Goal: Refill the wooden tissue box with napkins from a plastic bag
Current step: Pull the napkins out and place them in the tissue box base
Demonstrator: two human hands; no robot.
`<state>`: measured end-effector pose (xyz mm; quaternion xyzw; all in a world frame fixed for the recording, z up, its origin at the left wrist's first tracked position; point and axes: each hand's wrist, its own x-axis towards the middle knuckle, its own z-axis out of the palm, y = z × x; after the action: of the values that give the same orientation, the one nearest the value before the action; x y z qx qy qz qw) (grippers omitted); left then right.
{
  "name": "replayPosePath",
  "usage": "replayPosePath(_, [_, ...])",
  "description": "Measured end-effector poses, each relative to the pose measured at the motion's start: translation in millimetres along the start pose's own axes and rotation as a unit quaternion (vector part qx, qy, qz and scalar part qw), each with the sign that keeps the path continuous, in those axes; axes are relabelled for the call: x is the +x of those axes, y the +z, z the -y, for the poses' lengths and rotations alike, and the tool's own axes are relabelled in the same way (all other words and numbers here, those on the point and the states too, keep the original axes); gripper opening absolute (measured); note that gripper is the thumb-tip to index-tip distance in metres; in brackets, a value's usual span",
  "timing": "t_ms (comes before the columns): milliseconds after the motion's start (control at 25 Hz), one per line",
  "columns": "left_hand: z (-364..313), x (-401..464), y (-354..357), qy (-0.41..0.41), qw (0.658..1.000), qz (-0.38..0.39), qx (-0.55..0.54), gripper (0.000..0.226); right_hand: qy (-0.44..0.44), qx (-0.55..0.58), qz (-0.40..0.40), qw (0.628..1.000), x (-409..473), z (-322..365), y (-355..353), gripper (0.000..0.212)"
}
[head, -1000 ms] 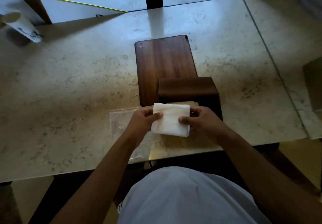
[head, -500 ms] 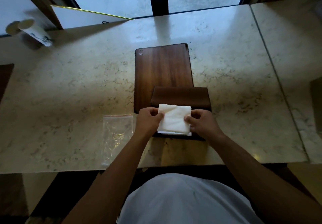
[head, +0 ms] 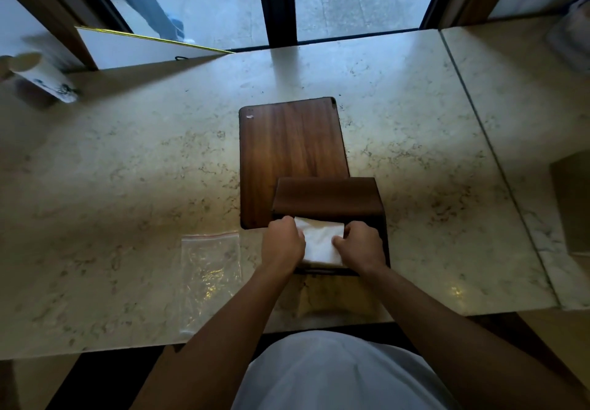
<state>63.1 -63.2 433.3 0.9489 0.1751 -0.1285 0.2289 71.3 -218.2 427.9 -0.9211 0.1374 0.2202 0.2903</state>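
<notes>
A dark wooden tissue box (head: 329,197) stands near the table's front edge, its open top facing me. A white stack of napkins (head: 321,242) sits in that opening. My left hand (head: 282,245) grips the stack's left side and my right hand (head: 360,246) grips its right side, both pressing down into the box. The stack's lower part is hidden by the box walls and my fingers. A flat wooden lid (head: 292,154) lies behind the box. The clear plastic bag (head: 209,272), with a red zip strip, lies flat to the left of my left hand.
The marble table (head: 127,186) runs wide to both sides. A paper cup (head: 44,79) stands at the far left and a white board (head: 140,48) leans at the back. A brown box (head: 573,205) sits at the right edge. A person's legs show beyond the window.
The napkin stack has gone from held above the box's front edge down into its opening, both hands following it. The camera has tipped forward.
</notes>
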Motion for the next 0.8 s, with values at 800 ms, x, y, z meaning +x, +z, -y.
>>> replayPosePath(800, [1,1,16,0.007,0.999,0.034,0.004,0.018,0.02,-0.027,-0.022,0.999,-3,-4,7,0.022])
